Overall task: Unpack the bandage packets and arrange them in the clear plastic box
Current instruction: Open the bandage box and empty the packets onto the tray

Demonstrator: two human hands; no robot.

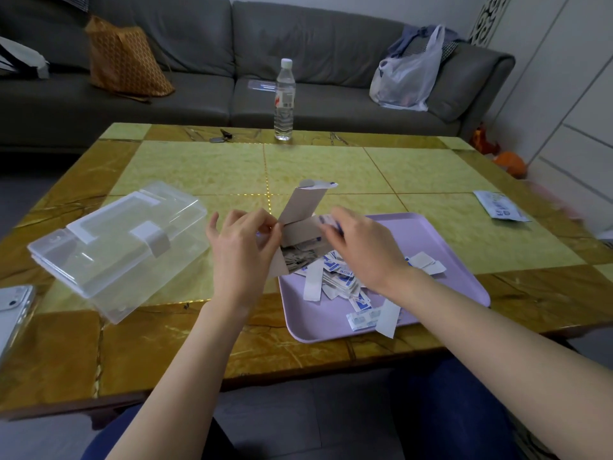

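Note:
A small cardboard bandage carton (pixel 300 227) is held tipped over the lilac tray (pixel 457 287), its flap open upward. My left hand (pixel 243 250) pinches the carton's left edge. My right hand (pixel 361 247) grips its right end, fingers curled over it. Bandage packets show inside the carton's open mouth. Several white-and-blue bandage packets (pixel 341 280) lie in a heap on the tray below the carton. The clear plastic box (pixel 119 247) stands on the table to the left with its lid closed and its white latch on top.
A water bottle (pixel 284 101) stands at the table's far edge, with keys (pixel 221 136) left of it. A white-and-blue packet (pixel 501 207) lies at the far right. A phone (pixel 13 310) sits at the left edge. A grey sofa with bags is behind the table.

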